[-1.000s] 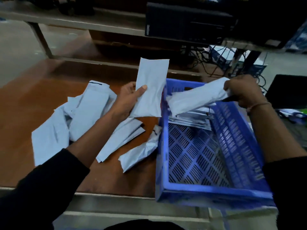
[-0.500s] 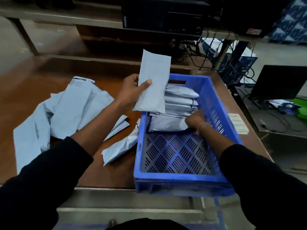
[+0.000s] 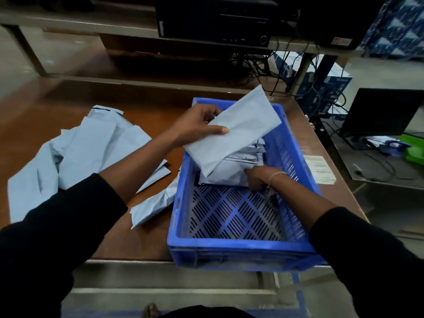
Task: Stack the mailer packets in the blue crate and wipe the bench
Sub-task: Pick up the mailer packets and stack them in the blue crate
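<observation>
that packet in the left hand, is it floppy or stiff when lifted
Probably semi-stiff: the held packet stays nearly flat though the left hand pinches only one edge. Likely light, since thumb and fingers alone carry it. Its smooth surface may be slippery.

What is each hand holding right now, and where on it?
The left hand pinches a mailer packet at its long left edge, above the blue crate. The right hand rests on the stacked packets; a grip cannot be told.

Crate (image 3: 296, 157) blue, floor perforated in diamond slot pattern. Packets (image 3: 89, 152) at 9 o'clock pale grey-blue, as is held packet (image 3: 238, 131). Bench (image 3: 142, 244) reddish-brown. Sleeves (image 3: 57, 226) black. Box (image 3: 394, 28) at 1 o'clock blue-white patterned. Green object (image 3: 415, 149) at 3 o'clock.
</observation>
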